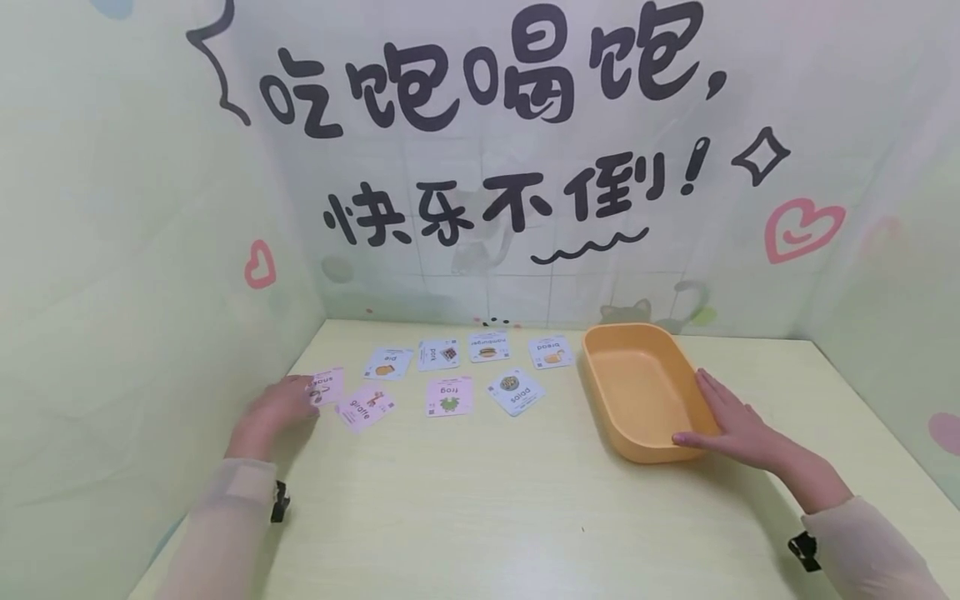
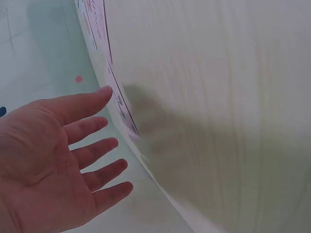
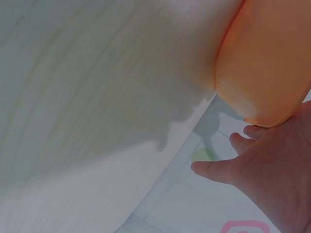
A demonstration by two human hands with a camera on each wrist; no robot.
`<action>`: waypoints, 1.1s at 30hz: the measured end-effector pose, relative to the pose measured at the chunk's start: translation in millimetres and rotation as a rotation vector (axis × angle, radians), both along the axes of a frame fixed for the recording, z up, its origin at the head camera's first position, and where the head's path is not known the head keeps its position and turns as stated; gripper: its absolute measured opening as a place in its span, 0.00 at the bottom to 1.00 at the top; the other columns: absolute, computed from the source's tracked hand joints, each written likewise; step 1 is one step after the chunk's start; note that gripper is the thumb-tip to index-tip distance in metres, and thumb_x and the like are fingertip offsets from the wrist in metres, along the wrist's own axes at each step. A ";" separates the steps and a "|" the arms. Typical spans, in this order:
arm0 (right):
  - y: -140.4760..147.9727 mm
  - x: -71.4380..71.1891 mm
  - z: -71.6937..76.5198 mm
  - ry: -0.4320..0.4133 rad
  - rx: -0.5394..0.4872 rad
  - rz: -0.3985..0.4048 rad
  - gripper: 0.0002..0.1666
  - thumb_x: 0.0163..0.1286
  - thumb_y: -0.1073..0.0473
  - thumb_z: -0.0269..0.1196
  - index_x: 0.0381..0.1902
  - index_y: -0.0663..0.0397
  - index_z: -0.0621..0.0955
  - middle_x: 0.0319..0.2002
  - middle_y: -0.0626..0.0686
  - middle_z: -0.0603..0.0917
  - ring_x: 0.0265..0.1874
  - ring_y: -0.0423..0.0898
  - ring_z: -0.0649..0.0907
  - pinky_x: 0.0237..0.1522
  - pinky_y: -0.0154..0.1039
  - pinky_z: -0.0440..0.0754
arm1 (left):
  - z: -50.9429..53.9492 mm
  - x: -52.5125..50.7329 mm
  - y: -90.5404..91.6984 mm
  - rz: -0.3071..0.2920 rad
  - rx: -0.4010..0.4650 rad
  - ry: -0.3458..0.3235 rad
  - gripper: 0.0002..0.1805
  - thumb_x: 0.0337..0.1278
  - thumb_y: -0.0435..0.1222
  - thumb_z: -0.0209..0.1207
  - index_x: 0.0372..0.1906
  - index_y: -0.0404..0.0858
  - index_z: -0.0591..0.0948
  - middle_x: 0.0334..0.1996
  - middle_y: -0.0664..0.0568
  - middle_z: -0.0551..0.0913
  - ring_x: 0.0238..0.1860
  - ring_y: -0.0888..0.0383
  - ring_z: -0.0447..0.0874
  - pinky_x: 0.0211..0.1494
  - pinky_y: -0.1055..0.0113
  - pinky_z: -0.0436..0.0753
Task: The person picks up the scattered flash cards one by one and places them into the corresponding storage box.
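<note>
At the far left of the table, my left hand is beside the pink snake card, its fingertips at the card's left edge. The left wrist view shows that hand with fingers spread and loosely extended, the thumb next to a pink card; contact is unclear. My right hand rests against the near right corner of an orange tray, thumb over the near rim and fingers along the right side. In the right wrist view the hand has straight fingers beside the tray.
Pink cards giraffe and frog lie right of the snake card. Blue-white cards pie, pork, hamburger and bread form a back row, with salad in front. Printed curtains surround the table.
</note>
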State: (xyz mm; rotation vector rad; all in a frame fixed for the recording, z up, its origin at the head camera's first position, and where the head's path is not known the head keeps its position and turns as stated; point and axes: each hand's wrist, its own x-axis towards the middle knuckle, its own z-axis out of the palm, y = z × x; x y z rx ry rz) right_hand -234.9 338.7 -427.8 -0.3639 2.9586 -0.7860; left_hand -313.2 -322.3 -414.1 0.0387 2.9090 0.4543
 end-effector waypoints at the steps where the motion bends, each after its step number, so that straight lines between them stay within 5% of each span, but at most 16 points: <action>1: -0.1 -0.3 -0.3 0.000 0.001 0.000 0.67 0.60 0.38 0.67 0.78 0.70 0.43 0.77 0.74 0.46 0.73 0.76 0.52 0.60 0.85 0.51 | -0.5 -0.2 -2.7 -0.008 -0.012 -0.002 0.32 0.58 0.33 0.57 0.67 0.24 0.67 0.48 0.33 0.77 0.42 0.44 0.75 0.46 0.51 0.77; 4: -0.2 -1.2 -1.2 -0.001 0.003 0.003 0.67 0.60 0.38 0.67 0.78 0.69 0.43 0.77 0.74 0.46 0.73 0.76 0.52 0.61 0.84 0.51 | -3.0 -1.8 -9.2 -0.035 -0.040 -0.005 0.27 0.58 0.31 0.57 0.62 0.23 0.69 0.42 0.35 0.78 0.38 0.46 0.74 0.42 0.53 0.77; 10: 0.4 -2.6 -2.4 0.007 0.008 0.006 0.67 0.60 0.38 0.67 0.78 0.69 0.43 0.77 0.74 0.47 0.73 0.76 0.52 0.61 0.83 0.53 | -6.3 -2.9 -11.0 -0.026 -0.068 0.008 0.23 0.57 0.31 0.59 0.55 0.20 0.74 0.46 0.28 0.74 0.39 0.43 0.74 0.43 0.50 0.77; 16: 1.2 -3.0 -3.0 0.004 0.008 0.001 0.67 0.60 0.38 0.67 0.78 0.69 0.43 0.77 0.73 0.47 0.73 0.76 0.52 0.62 0.83 0.53 | -3.9 -3.7 -7.8 0.011 0.002 -0.014 0.20 0.57 0.30 0.58 0.52 0.21 0.74 0.40 0.34 0.79 0.35 0.47 0.75 0.40 0.56 0.77; 25: 1.7 -2.3 -3.2 -0.001 0.010 0.001 0.67 0.61 0.38 0.67 0.78 0.69 0.43 0.77 0.74 0.46 0.72 0.76 0.52 0.61 0.84 0.52 | -2.1 -7.8 -7.5 -0.006 -0.049 -0.012 0.43 0.49 0.38 0.69 0.65 0.18 0.64 0.54 0.21 0.72 0.49 0.31 0.75 0.54 0.37 0.77; 33: 1.1 -2.3 -2.7 -0.005 0.006 0.003 0.68 0.61 0.38 0.67 0.78 0.70 0.42 0.77 0.74 0.45 0.72 0.76 0.52 0.61 0.84 0.52 | -5.0 -8.6 -6.4 0.058 -0.004 -0.014 0.48 0.47 0.42 0.71 0.64 0.15 0.62 0.52 0.19 0.64 0.46 0.35 0.70 0.51 0.42 0.77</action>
